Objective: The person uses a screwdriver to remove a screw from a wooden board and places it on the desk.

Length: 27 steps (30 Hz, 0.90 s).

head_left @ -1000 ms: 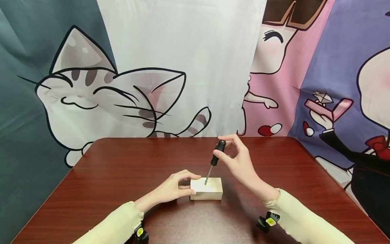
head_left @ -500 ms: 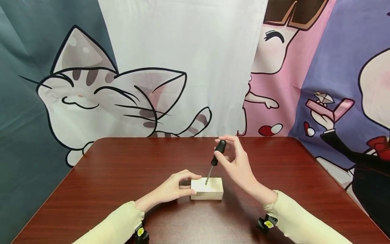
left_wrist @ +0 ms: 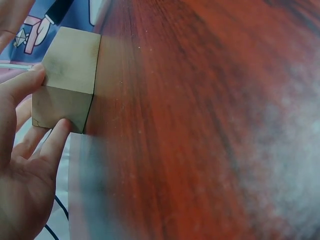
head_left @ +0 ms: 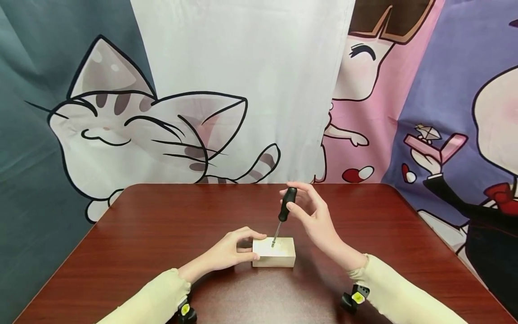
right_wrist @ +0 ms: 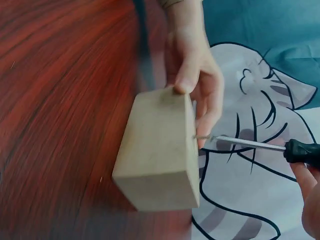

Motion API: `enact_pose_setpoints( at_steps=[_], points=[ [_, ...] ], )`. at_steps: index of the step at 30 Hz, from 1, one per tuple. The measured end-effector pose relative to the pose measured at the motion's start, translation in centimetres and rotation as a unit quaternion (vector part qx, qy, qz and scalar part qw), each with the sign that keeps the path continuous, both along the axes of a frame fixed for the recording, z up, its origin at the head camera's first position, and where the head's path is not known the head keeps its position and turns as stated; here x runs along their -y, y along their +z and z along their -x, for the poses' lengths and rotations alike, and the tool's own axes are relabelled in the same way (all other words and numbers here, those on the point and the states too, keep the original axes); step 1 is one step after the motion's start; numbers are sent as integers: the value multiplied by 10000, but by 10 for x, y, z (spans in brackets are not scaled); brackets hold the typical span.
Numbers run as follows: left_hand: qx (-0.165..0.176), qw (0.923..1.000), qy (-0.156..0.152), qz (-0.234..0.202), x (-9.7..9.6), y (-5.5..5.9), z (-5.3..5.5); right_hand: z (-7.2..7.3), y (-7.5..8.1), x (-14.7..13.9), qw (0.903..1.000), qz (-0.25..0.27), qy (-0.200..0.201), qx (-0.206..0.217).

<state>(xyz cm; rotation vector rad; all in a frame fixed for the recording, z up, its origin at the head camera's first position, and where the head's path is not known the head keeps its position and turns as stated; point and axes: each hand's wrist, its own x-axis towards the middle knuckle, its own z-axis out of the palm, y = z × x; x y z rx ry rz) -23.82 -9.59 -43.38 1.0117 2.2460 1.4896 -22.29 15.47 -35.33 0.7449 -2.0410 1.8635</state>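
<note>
A pale wooden block [head_left: 274, 262] lies on the table in the head view. At its left end my left hand [head_left: 226, 249] grips it, the thumb at the near side and a finger over the top far edge. My right hand [head_left: 317, 220] holds a screwdriver [head_left: 288, 202] by its black handle, between thumb and fingers. The tool leans a little to the right, shaft pointing down. In the right wrist view, a small screw [right_wrist: 202, 137] stands out of the block's top face, with the tip of the screwdriver's shaft [right_wrist: 250, 143] right at its head.
The dark red wooden table [head_left: 182, 216] stretches around the block on all sides. Behind it hangs a cloth [head_left: 243, 58] printed with a cartoon cat and figures. A small black wrist device [head_left: 355, 297] hangs below the right sleeve, another [head_left: 187, 310] below the left.
My right fingers have shifted around the screwdriver's handle, and the handle's top has swung slightly to the left. The left hand and the block stay in place.
</note>
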Motion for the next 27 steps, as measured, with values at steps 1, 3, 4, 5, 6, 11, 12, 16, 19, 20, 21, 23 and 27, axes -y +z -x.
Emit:
enact_pose_setpoints(
  at_steps=[1, 3, 4, 5, 6, 11, 12, 16, 19, 20, 21, 23, 27],
  points=[
    [9, 10000, 0, 5, 0, 0, 0, 0, -1, 0, 10000, 21, 90, -13],
    [23, 10000, 10, 20, 0, -1, 0, 0, -3, 1, 9999, -30, 84, -92],
    [24, 10000, 13, 25, 0, -1, -1, -1, -3, 2, 9998, -114, -15, -143],
    [31, 10000, 12, 29, 0, -1, -1, -1, -3, 3, 9993, -226, -193, -212],
    [35, 10000, 11, 35, 0, -1, -1, -1, -3, 4, 9979, -370, -438, -289],
    [-7, 10000, 3, 44, 0, 0, -1, -1, 1, 6, 9861, -721, -1460, -316],
    [-23, 10000, 7, 47, 0, 0, 0, 0, 2, 6, 9854, -704, -1522, -279],
    [-65, 10000, 5, 45, 1, 0, 0, 0, 6, 5, 9897, -506, -1336, -126],
    [-52, 10000, 0, 50, 1, 0, 0, 0, 6, 2, 9950, -304, -955, -46],
    [-47, 10000, 3, 53, 1, 0, 0, 0, 6, 2, 9966, -213, -790, -22],
    [-46, 10000, 7, 59, 1, 0, 1, 0, 5, 1, 9979, -150, -627, -11],
    [-68, 10000, 13, 53, 1, 0, 1, 0, 4, 0, 9996, -15, -294, 28],
    [-117, 9999, -6, 64, 1, -1, 1, -1, 1, -1, 10000, 52, 49, 9]
  ],
)
